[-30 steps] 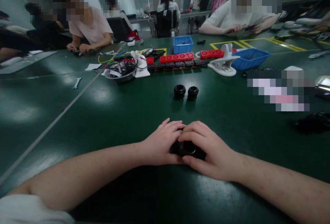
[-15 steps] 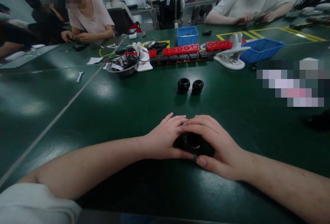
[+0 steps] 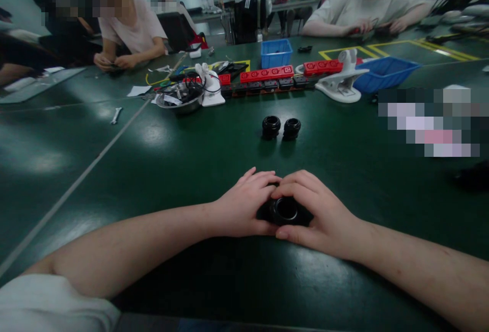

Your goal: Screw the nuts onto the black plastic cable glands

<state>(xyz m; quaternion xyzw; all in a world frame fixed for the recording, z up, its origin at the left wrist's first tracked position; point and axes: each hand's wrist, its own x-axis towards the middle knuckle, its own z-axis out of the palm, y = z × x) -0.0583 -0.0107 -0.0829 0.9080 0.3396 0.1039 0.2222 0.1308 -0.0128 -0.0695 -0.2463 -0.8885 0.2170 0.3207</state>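
Observation:
A black ring-shaped part (image 3: 284, 211) rests on the green table (image 3: 153, 169) in front of me, its round opening facing up. My left hand (image 3: 242, 204) curls around its left side and my right hand (image 3: 317, 210) wraps its right side, fingertips meeting over the far edge. Both hands grip it together. Two more black ring-shaped parts (image 3: 271, 127) (image 3: 292, 128) stand side by side farther back, apart from my hands.
Across the table lie red power strips (image 3: 267, 73), a metal bowl (image 3: 179, 100) with cables, a white clamp stand (image 3: 342, 85), two blue bins (image 3: 275, 53) (image 3: 385, 73) and a small wrench (image 3: 115, 115). Other people sit working along the far edge.
My right thumb has drawn in closer to the black part. The view has shifted slightly; my hands stay on the part in the same place.

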